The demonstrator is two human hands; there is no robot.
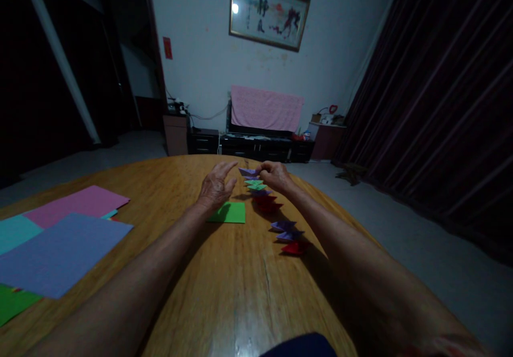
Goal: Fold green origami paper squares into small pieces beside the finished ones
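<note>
My right hand (274, 174) pinches the right end of a purple folded paper boat (248, 172) at the far end of a row of paper boats. To its left, my left hand (218, 184) is held with fingers apart and nothing between them. Just below that hand lies a green sheet of paper (230, 213), partly covered by the wrist. Green boats (255, 185), red boats (266, 203), purple boats (285, 229) and a nearer red boat (295, 248) line up toward me along the right side.
On the left of the wooden table (236, 282) lie a pink sheet (78, 204), a blue-purple sheet (66, 250), a turquoise sheet (18, 231) and a green sheet (16, 303). Beyond the table stands a black cabinet (256, 147) below a pink cloth (264, 108).
</note>
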